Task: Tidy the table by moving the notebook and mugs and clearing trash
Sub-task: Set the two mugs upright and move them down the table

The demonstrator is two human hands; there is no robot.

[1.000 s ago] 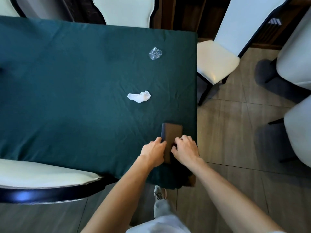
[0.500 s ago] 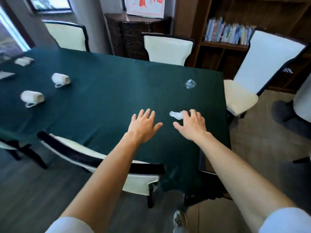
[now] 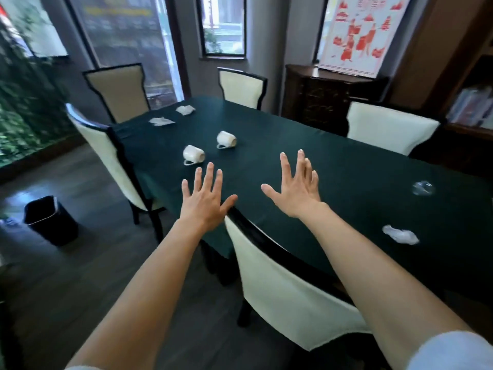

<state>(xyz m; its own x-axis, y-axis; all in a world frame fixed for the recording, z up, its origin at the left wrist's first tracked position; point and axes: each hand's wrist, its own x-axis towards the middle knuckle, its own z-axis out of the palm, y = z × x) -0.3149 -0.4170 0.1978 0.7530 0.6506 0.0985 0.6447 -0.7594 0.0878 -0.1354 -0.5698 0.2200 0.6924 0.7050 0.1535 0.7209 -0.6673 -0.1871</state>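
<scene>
Left hand (image 3: 205, 200): held out palm down over the near edge of the table, fingers spread, holding nothing.
Right hand (image 3: 296, 186): raised over the green cloth, fingers fanned wide, empty.
Bin (image 3: 50, 220): black, on the floor, well left of the table.
Far papers (image 3: 161, 120): white crumpled sheets near the far left corner, another piece (image 3: 185, 109) just beside them.
Near mug (image 3: 193, 155): white, lying on its side, just beyond the left fingertips.
Far mug (image 3: 226, 140): also tipped over, near the first.
Table (image 3: 360, 182): covered in dark green cloth.
Tissue (image 3: 400, 234): crumpled, right of the right forearm.
Clear wrapper (image 3: 422, 188): beyond the tissue.
</scene>
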